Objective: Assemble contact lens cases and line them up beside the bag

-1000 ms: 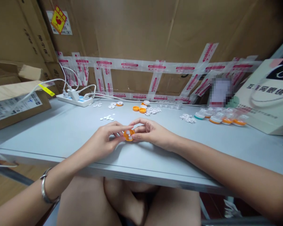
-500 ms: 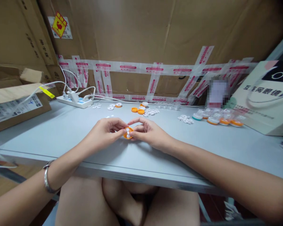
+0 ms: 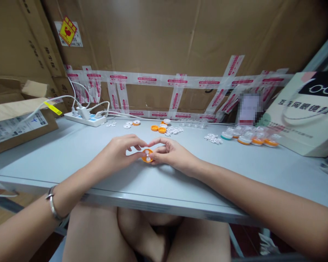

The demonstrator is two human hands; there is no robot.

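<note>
Low over the grey table (image 3: 71,160), a small orange round cap (image 3: 147,160) is held tilted toward me, with white pieces inside it. My right hand (image 3: 172,153) grips its right edge between thumb and fingers. My left hand (image 3: 125,151) is at its left side, the thumb tip pressing at the white pieces and the fingers curved above. Both index fingertips nearly meet over the cap. What the left fingers touch behind the rim is hidden.
Farther back lie orange caps (image 3: 162,130), white discs (image 3: 127,125) and small white parts (image 3: 175,131). Clear pieces (image 3: 192,123) line the back. Assembled orange-and-clear units (image 3: 258,141) stand right, by a paper bag (image 3: 297,116). A power strip (image 3: 84,119) and open carton (image 3: 19,120) are left.
My left fingers have lifted and spread a little from the cap, while the thumb has shifted onto the white pieces. The right hand keeps its grip. The view has shifted slightly.
</note>
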